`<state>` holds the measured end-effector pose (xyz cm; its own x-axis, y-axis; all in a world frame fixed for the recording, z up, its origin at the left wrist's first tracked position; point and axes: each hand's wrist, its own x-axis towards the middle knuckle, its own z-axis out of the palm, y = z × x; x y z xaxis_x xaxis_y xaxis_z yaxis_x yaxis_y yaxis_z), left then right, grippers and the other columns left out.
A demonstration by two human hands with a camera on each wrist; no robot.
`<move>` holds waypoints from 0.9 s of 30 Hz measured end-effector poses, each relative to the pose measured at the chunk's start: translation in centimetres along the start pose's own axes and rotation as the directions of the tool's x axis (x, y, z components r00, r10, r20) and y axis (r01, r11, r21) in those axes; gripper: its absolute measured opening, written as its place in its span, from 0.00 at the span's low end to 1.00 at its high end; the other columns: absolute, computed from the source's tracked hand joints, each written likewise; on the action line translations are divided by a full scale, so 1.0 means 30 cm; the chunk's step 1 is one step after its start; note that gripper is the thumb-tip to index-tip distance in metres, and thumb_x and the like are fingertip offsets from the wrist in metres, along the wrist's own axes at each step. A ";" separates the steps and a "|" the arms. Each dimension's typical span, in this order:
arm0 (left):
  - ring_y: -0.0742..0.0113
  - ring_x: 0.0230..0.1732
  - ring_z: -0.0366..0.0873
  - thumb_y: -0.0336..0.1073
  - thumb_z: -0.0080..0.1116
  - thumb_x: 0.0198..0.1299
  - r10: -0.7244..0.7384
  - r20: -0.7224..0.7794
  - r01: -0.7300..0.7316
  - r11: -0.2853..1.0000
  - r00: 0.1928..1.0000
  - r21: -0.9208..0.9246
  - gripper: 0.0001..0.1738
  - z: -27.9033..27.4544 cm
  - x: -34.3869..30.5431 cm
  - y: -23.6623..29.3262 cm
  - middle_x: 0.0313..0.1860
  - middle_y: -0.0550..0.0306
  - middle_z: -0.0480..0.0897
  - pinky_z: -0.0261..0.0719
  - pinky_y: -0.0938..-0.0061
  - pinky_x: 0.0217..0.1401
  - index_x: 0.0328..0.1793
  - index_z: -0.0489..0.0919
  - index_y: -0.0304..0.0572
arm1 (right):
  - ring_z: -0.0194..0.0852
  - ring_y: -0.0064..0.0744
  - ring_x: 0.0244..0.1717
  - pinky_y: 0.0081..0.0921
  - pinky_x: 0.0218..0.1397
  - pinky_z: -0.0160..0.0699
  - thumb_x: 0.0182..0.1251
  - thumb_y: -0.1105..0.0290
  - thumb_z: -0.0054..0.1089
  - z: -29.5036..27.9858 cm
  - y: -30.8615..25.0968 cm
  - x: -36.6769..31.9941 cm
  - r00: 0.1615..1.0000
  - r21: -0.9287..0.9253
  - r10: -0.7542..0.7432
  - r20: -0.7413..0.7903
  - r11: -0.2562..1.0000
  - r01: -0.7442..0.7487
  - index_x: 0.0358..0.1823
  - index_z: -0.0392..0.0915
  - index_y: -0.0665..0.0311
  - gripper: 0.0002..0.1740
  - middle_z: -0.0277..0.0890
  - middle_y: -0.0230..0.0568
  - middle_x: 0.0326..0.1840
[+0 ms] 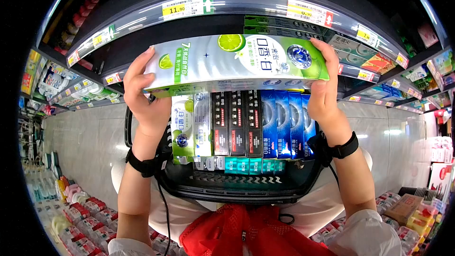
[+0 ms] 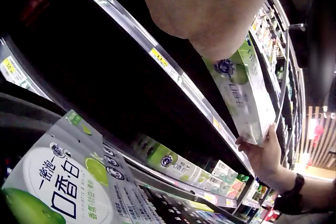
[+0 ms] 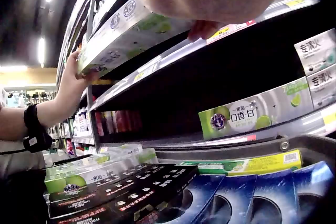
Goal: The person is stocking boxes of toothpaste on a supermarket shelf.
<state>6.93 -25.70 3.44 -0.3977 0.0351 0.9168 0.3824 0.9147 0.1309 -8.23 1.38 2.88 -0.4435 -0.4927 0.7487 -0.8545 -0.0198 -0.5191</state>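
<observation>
A long silver-and-green toothpaste box [image 1: 204, 61] with lime pictures is held level between my two hands. My left hand [image 1: 147, 97] grips its left end, and my right hand [image 1: 326, 92] grips the right end, fingertips over the upper edge. In the left wrist view the same box slants down to the right hand [image 2: 268, 155]. Below it stands a black basket [image 1: 227, 196] packed with upright toothpaste boxes: lime-green ones [image 1: 184, 128], black ones [image 1: 238, 123], blue ones [image 1: 283, 123] and small teal ones [image 1: 249, 166].
Just beyond the basket is a dark shelf with price rails [image 1: 256, 7]. Similar lime toothpaste boxes [image 3: 257, 111] lie on its lower level, beside white boxes [image 3: 320, 71]. Red-and-white packs [image 1: 90, 215] are stacked at the lower left, and a brown carton [image 1: 403, 208] sits at the lower right.
</observation>
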 end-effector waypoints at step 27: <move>0.74 0.42 0.71 0.47 0.53 0.61 -0.518 0.854 0.939 0.316 0.048 0.139 0.24 -0.023 0.007 0.040 0.40 0.57 0.78 0.68 0.79 0.48 0.52 0.72 0.32 | 0.71 0.21 0.36 0.17 0.39 0.67 0.64 0.49 0.49 -0.020 -0.054 0.024 0.461 0.154 0.847 0.265 0.434 -0.887 0.43 0.74 0.76 0.29 0.77 0.37 0.34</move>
<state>7.90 -24.87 4.06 -0.9295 -0.1277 -0.3459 -0.3681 0.3776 0.8497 -7.33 1.57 4.50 -0.8563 -0.4744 -0.2041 0.0642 0.2944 -0.9535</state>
